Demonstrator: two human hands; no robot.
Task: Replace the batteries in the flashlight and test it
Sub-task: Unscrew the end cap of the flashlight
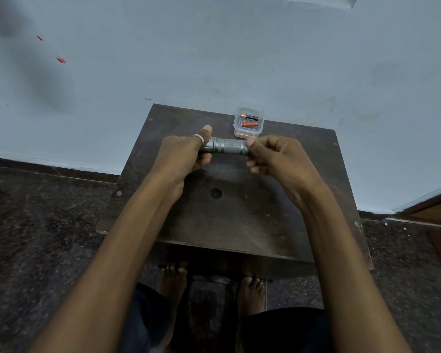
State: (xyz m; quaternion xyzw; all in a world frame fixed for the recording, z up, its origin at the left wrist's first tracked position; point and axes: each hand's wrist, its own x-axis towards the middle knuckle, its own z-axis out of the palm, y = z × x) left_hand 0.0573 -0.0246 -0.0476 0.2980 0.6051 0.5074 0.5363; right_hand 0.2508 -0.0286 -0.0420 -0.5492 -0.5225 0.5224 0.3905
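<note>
A grey metal flashlight [227, 147] lies level in the air above the dark wooden table [239, 212], held between both hands. My left hand [186, 154], with a ring on the thumb, is wrapped around the flashlight's head end. My right hand [273, 156] pinches the tail end with thumb and fingers; the tail cap is hidden under them. Behind the flashlight stands a small clear plastic box [248, 123] with two batteries in it, a black-and-copper battery [249, 116] and an orange battery [249, 124].
The small table stands against a pale blue wall [214, 59]. Dark speckled floor [49, 238] surrounds it. My bare feet [173, 278] show below the table's near edge. A wooden door frame [433, 207] is at the right.
</note>
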